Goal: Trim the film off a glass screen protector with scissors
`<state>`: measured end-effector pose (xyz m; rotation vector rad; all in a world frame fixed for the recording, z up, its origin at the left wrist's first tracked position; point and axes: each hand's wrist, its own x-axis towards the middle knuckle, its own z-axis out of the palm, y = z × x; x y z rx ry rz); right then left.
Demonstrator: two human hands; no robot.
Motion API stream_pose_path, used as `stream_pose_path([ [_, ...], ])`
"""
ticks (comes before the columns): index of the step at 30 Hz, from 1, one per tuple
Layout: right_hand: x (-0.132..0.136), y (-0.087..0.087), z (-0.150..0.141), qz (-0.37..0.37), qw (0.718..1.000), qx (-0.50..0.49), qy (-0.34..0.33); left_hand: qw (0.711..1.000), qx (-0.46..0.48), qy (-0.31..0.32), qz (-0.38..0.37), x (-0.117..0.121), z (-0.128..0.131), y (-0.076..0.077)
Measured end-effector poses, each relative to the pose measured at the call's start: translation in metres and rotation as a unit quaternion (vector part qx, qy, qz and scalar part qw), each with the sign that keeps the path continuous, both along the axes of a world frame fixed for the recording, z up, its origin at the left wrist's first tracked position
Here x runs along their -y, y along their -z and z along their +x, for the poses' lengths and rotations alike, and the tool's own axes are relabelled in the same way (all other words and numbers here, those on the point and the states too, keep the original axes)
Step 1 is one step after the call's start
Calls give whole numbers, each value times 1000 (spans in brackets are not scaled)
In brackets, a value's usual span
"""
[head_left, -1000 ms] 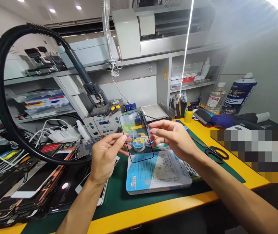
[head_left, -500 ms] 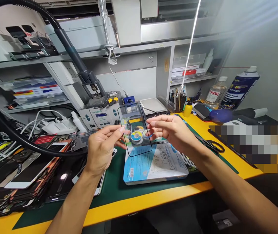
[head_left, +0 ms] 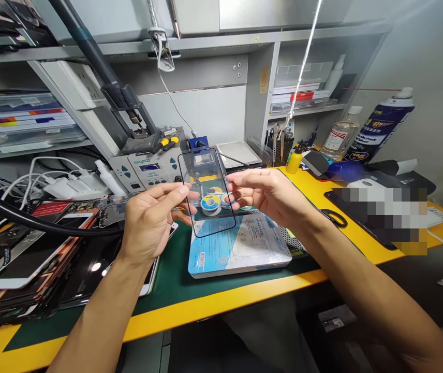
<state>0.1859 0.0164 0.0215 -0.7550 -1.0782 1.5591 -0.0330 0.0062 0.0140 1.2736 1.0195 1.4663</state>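
Fingers: from where I stand, the left hand (head_left: pixel 149 223) is closed in a light pinch, its thumb and fingertips (head_left: pixel 185 190) gripping the left long edge of a glass phone screen panel (head_left: pixel 198 166). The right hand (head_left: pixel 270 194) is loosely curled, not clenched, with its fingertips (head_left: pixel 232 181) on the panel's right long edge.

Panel: clear glass with a black border, held up between both hands, well above the bench and tilted with its far end leaning away.

Under the hands: solder wire spools (head_left: pixel 210 203) show through the glass, just beyond a blue-and-white printed packet (head_left: pixel 240 248) lying on a green work mat (head_left: pixel 167 264).

Left: a tall stack of phones and screens (head_left: pixel 19 264) sits on the bench, with a white charger block (head_left: pixel 74 189) behind it and a thick black hose (head_left: pixel 43 225) crossing in front of that.

Far: a soldering station (head_left: pixel 144 168) stands against the shelving, its small display lit.

Right: black-handled scissors (head_left: pixel 334 217) lie on the yellow bench top (head_left: pixel 307 189), near a clear liquid bottle (head_left: pixel 340 140) and a tall spray can (head_left: pixel 380 127). A pixelated patch (head_left: pixel 380 217) hides whatever lies nearer.
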Motion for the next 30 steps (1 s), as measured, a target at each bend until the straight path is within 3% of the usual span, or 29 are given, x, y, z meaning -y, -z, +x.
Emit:
stream_pose_path([
  [13,1,-1,-1,-5,1000,17,16,1000,0,3,0,-1,1,1],
  [18,2,2,-3,49,994,55,76,1000,10,15,4,1,1,0],
  [30,9,3,-11,136,972,143,124,999,4,18,32,1,-1,3],
])
